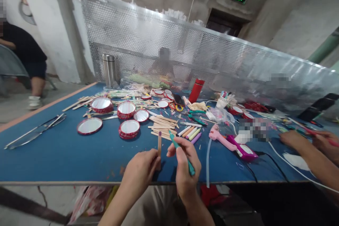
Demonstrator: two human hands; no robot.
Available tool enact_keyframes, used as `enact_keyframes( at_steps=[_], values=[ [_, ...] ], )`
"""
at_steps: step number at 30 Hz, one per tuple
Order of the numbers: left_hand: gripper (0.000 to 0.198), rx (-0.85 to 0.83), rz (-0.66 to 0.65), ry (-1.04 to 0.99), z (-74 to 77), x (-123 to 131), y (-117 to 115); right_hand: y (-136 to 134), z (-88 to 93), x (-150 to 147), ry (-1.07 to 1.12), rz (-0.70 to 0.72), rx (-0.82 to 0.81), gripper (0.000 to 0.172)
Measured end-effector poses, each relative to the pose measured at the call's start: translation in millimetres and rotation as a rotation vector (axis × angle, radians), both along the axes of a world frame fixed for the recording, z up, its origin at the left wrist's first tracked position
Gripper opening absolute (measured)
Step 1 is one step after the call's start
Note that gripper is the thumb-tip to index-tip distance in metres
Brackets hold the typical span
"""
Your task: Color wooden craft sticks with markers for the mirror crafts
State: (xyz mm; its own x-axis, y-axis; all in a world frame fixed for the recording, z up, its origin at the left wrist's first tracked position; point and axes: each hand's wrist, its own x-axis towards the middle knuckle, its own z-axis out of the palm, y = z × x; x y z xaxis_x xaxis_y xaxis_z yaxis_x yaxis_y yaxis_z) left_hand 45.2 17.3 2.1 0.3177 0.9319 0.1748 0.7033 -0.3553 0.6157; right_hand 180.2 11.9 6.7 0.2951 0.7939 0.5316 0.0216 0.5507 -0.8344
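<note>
Near the table's front edge, my left hand (144, 164) is closed on a wooden craft stick (159, 143) that stands upright with a purple tip. Close beside it, my right hand (186, 160) grips a teal marker (174, 141), its point aimed up and left toward the stick, with a small gap between them. Just beyond my hands lies a pile of plain craft sticks (162, 124). To the right of that pile rest several coloured markers (189, 132), with a purple marker (196, 138) nearest me.
Round red-rimmed mirrors (129, 127) lie in stacks on the left of the blue table (106, 155). A pink glue gun (222, 137), cables and a magenta device (246, 151) are at right. Another person's hands (296, 141) work there. A red bottle (196, 91) stands behind.
</note>
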Motion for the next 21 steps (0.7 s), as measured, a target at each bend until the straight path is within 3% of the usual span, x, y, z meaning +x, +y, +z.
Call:
enact_keyframes(
  at_steps=[5, 14, 21],
  values=[
    [0.026, 0.021, 0.014, -0.019, -0.9, 1, -1, -3, -9.6, 3, -0.026, -0.038, 0.052, 0.012],
    [0.026, 0.107, 0.037, -0.001, -3.6, 2, -3, -8, -18.1, 9, -0.249, 0.088, 0.078, 0.016],
    [0.022, 0.110, 0.051, 0.069, -2.5, 2, -2, -8, -18.5, 11, -0.304, 0.130, 0.053, 0.018]
  ],
)
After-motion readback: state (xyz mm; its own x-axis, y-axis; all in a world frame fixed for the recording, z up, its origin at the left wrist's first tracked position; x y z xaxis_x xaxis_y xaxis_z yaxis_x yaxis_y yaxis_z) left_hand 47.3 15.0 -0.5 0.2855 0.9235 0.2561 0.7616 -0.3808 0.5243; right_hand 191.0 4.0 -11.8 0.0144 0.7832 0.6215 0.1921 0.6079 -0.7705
